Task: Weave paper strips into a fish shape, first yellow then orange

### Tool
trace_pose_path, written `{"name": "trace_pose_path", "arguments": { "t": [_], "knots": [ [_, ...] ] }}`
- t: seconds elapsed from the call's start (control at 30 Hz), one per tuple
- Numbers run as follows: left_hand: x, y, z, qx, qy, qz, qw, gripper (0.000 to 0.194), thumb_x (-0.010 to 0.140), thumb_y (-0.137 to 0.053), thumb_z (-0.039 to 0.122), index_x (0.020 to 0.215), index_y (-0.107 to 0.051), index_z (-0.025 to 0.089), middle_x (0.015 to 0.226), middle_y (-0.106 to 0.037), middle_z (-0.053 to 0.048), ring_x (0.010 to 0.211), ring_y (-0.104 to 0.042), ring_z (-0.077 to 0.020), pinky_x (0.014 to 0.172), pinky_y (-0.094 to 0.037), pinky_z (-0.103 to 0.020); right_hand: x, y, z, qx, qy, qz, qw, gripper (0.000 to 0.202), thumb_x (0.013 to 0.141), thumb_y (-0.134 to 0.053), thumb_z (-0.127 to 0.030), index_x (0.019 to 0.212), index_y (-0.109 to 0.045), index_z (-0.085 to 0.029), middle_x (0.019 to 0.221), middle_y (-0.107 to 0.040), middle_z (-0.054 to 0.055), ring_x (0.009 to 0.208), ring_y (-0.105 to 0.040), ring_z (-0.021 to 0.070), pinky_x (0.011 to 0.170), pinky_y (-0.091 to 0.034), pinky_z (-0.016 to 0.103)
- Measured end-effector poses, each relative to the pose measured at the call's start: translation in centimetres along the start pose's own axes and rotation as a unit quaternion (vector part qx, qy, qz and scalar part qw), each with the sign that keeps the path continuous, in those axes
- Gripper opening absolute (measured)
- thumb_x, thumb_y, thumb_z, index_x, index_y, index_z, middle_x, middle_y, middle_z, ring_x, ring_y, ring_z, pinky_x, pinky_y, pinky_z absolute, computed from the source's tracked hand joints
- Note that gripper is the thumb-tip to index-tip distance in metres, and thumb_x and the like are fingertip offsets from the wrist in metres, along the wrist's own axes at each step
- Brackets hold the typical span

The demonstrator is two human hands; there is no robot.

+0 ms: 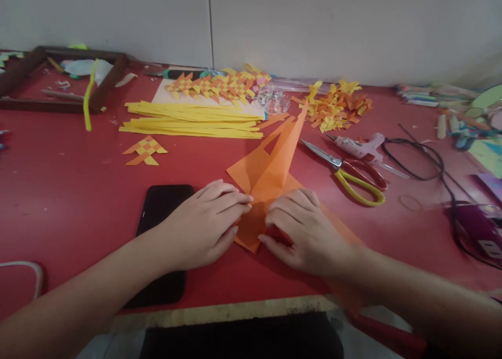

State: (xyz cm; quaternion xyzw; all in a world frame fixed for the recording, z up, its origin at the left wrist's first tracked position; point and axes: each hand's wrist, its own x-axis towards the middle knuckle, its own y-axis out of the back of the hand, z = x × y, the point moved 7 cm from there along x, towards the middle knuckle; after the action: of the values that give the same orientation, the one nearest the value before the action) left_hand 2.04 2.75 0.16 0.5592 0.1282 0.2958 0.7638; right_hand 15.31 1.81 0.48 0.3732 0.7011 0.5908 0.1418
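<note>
A sheet of orange paper (270, 165) lies partly folded in front of me, one flap standing up to a point. My left hand (212, 223), fingers bent and close together, grips its left edge near the lower end. Over the right edge my right hand (298, 228) is curled, its thumb by the lower corner. The fingertips of both hands are partly hidden against the paper. Under my left wrist lies a black phone (167, 205). Scissors (345, 173) with one red and one yellow handle rest to the right of the paper.
Behind the paper are yellow paper strips (192, 121), a row of woven paper fish (215, 85) and a pile of orange and yellow scraps (333, 105). One paper fish (146, 150) lies left. A pink glue gun (361, 146), its cord (441, 165) and a brown frame (112, 79) flank them.
</note>
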Motion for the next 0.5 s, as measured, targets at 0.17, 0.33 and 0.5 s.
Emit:
{"name": "trace_pose_path", "arguments": {
  "t": [0.17, 0.33, 0.5],
  "knots": [
    [0.0, 0.1, 0.0, -0.008, 0.002, 0.005, 1.000, 0.034, 0.090, -0.046, 0.016, 0.121, -0.060, 0.012, 0.130, -0.061, -0.010, 0.119, -0.048, -0.0276, 0.105, -0.041, -0.048, -0.1, -0.3, -1.4, 0.025, 0.026, -0.004, 0.999, 0.022, 0.087, -0.060, -0.037, 0.076, -0.058, -0.018, 0.082, -0.064, 0.005, 0.080, -0.051, 0.0197, 0.073, -0.035, 0.036],
    [-0.1, 0.0, 0.1, -0.001, -0.016, -0.003, 1.000, 0.037, 0.088, -0.047, 0.015, 0.123, -0.059, 0.010, 0.131, -0.060, -0.011, 0.120, -0.047, -0.0277, 0.107, -0.040, -0.047, -0.2, 0.7, -0.9, 0.043, 0.067, 0.025, 0.997, 0.034, 0.084, -0.063, -0.050, 0.092, -0.063, -0.017, 0.093, -0.067, 0.007, 0.088, -0.056, 0.0220, 0.079, -0.040, 0.038],
    [-0.4, 0.1, 0.8, 0.007, -0.056, 0.011, 0.998, 0.036, 0.091, -0.048, 0.020, 0.122, -0.062, 0.010, 0.126, -0.065, -0.009, 0.118, -0.051, -0.0270, 0.111, -0.036, -0.046, -0.1, 2.4, 3.4, -0.018, -0.051, 0.108, 0.993, 0.025, 0.088, -0.062, -0.036, 0.107, -0.065, -0.020, 0.109, -0.069, 0.010, 0.103, -0.061, 0.0275, 0.091, -0.043, 0.045]
  ]
}}
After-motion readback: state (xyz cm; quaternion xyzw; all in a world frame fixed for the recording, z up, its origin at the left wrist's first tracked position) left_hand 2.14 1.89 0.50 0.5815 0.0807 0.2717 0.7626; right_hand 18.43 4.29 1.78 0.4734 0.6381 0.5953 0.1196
